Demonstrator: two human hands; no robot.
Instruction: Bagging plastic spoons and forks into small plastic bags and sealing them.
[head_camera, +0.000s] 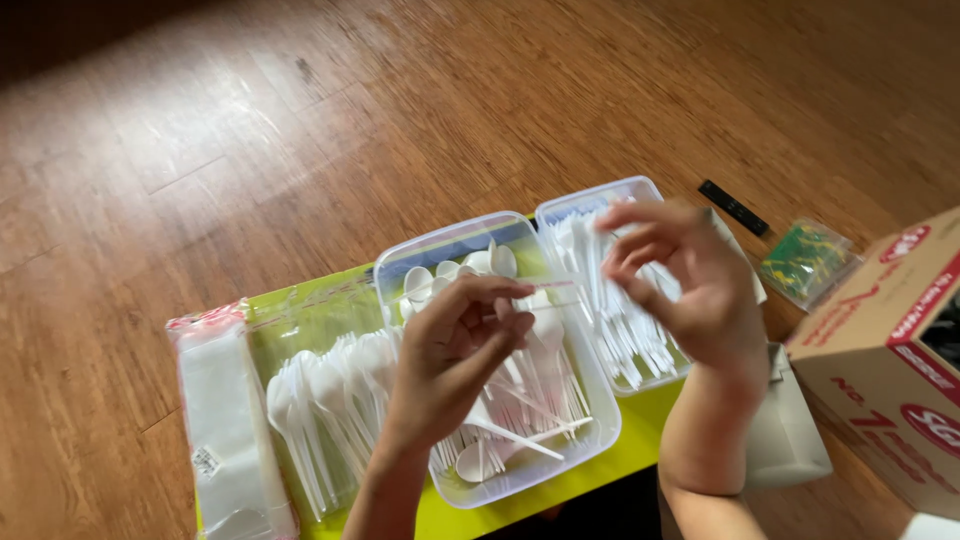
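My left hand (455, 345) hovers over a clear tub of white plastic spoons (520, 440). It pinches a thin clear bag with a pink strip (548, 286). My right hand (690, 285) is raised over a second clear tub holding white plastic forks (625, 335). Its fingers are curled and blurred, close to the bag's right end, and contact is unclear. Both tubs stand side by side on a yellow-green surface (640, 440).
A clear bag of white spoons (325, 400) and a flat pack of clear sleeves (225, 430) lie left of the tubs. At the right are a printed cardboard box (880, 370), a small bag of green and yellow bits (805, 262), a black stick (733, 208) and a white packet (790, 435). Wooden floor surrounds everything.
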